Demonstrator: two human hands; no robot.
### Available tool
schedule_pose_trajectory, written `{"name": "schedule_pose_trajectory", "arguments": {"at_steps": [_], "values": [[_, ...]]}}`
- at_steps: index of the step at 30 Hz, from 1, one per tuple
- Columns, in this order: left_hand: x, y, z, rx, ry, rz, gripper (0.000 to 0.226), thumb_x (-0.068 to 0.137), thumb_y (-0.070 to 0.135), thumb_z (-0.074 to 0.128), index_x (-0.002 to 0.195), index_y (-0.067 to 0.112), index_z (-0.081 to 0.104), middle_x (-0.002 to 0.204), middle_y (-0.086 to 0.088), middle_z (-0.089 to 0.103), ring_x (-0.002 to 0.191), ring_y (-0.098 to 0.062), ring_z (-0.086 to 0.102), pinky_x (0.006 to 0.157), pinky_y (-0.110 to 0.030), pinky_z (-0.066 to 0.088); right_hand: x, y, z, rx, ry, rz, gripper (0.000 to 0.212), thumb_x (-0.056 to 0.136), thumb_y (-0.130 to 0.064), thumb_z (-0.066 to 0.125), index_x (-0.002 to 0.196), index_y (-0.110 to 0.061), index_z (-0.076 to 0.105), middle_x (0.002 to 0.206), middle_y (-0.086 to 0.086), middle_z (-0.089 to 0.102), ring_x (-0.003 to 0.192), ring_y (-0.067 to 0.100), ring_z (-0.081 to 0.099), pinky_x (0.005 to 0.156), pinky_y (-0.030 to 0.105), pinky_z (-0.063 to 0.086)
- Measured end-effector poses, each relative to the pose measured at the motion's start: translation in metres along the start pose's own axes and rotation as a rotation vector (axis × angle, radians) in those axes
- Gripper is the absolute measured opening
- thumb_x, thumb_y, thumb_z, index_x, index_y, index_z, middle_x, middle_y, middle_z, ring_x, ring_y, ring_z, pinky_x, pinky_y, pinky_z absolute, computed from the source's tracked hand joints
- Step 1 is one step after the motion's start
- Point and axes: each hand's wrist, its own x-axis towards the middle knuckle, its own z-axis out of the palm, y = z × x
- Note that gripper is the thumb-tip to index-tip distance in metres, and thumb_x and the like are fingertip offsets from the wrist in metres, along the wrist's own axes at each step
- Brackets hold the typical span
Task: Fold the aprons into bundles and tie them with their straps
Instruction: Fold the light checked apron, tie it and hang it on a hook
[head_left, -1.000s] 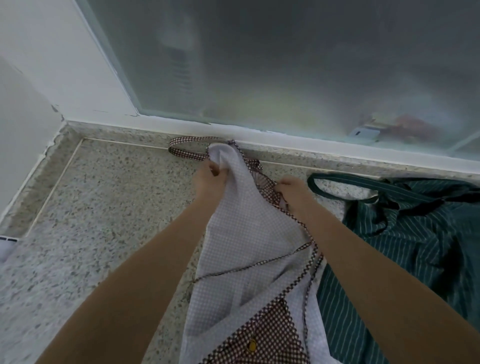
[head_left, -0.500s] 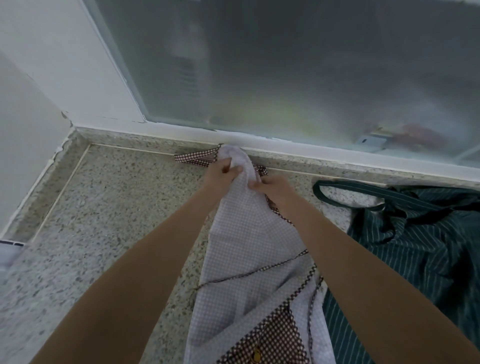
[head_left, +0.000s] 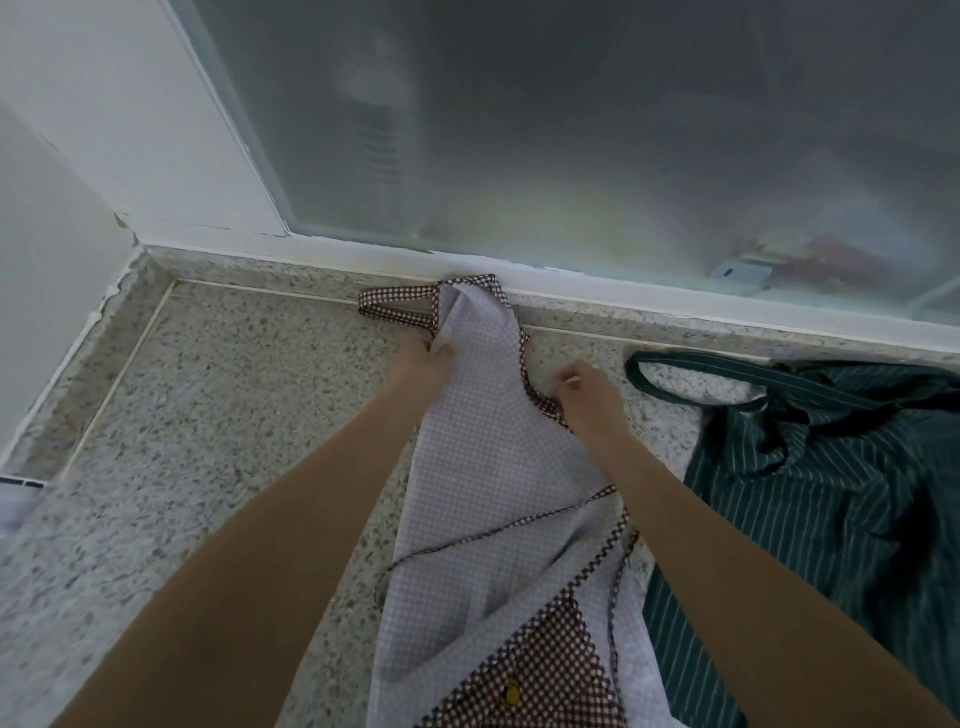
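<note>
Left hand (head_left: 422, 364) gripping the left edge of the light checked apron (head_left: 483, 457) up near its far end, fingers curled round the fabric. Right hand (head_left: 587, 397) pinching the dark checked trim (head_left: 524, 358) along the apron's right edge, fingers curled in tight; exact finger placement hard to tell from behind the knuckles. Both hands sitting apart, apron panel stretching between them.

Apron lying lengthwise on the speckled stone counter (head_left: 208, 415), narrow bib end pointing far toward the wall, wider part running near and off the bottom edge. Checked neck loop (head_left: 397, 312) lying flat on the counter just left of the bib tip, close to the white sill (head_left: 675, 301). Thin strap (head_left: 493, 532) crossing diagonally over the middle of the panel. Dark checked pocket (head_left: 540, 670) with a small yellow button (head_left: 511, 693) showing at the near end.

Green striped apron (head_left: 831, 519) lying crumpled on the counter to the right, touching or overlapping the light apron's near right edge, its green loop strap (head_left: 691, 374) spreading out just right of the right hand.

Frosted glass panel (head_left: 571, 130) standing behind the sill, blurry shapes behind it. White wall (head_left: 78, 156) meeting the counter at the far left corner.
</note>
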Motion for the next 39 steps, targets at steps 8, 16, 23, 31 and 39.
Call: {"name": "schedule_pose_trajectory", "arguments": {"at_steps": [8,16,23,31,39], "values": [[-0.005,0.003,0.004,-0.02,0.14,0.031,0.022,0.082,0.015,0.07,0.102,0.008,0.066,0.096,-0.004,0.063,0.084,-0.017,0.056,0.071,-0.025,0.041,0.009,0.0,-0.008,-0.351,-0.211,-0.08,0.022,0.089,-0.005,0.05,0.11,-0.008,0.048,0.1,0.012,0.058,0.09,0.026,0.055,0.067,0.029,0.041],[-0.034,-0.023,0.013,0.448,0.317,0.427,0.034,0.087,0.007,0.057,0.119,0.008,0.046,0.124,-0.012,0.044,0.114,-0.027,0.039,0.092,-0.033,0.035,-0.012,0.005,-0.027,-0.326,0.068,-0.297,0.014,0.095,-0.009,0.045,0.104,-0.007,0.056,0.105,0.012,0.056,0.095,0.025,0.055,0.08,0.031,0.043],[-0.05,-0.04,0.013,0.723,-0.274,0.551,0.054,0.092,0.029,0.057,0.137,0.007,0.038,0.145,-0.01,0.033,0.134,-0.031,0.027,0.108,-0.036,0.024,-0.033,0.025,-0.026,-0.511,-0.387,-0.019,0.018,0.085,-0.02,0.063,0.084,-0.01,0.047,0.082,0.0,0.047,0.083,0.017,0.048,0.052,0.018,0.029],[-0.049,-0.04,0.012,0.762,-0.251,0.503,0.086,0.083,0.044,0.064,0.146,0.007,0.02,0.151,-0.013,0.022,0.141,-0.033,0.016,0.116,-0.042,0.016,-0.033,0.017,-0.058,-0.256,-0.557,0.162,0.019,0.087,-0.022,0.064,0.083,-0.005,0.055,0.08,0.003,0.056,0.071,0.014,0.053,0.062,0.023,0.046],[-0.056,-0.037,0.021,0.967,-0.338,0.4,0.127,0.059,0.058,0.079,0.149,0.017,0.0,0.154,-0.019,-0.013,0.141,-0.043,-0.014,0.114,-0.055,0.003,-0.026,0.019,-0.071,-0.022,-0.27,0.215,0.015,0.093,-0.009,0.051,0.105,-0.001,0.059,0.106,0.019,0.062,0.094,0.03,0.061,0.088,0.041,0.053]]}}
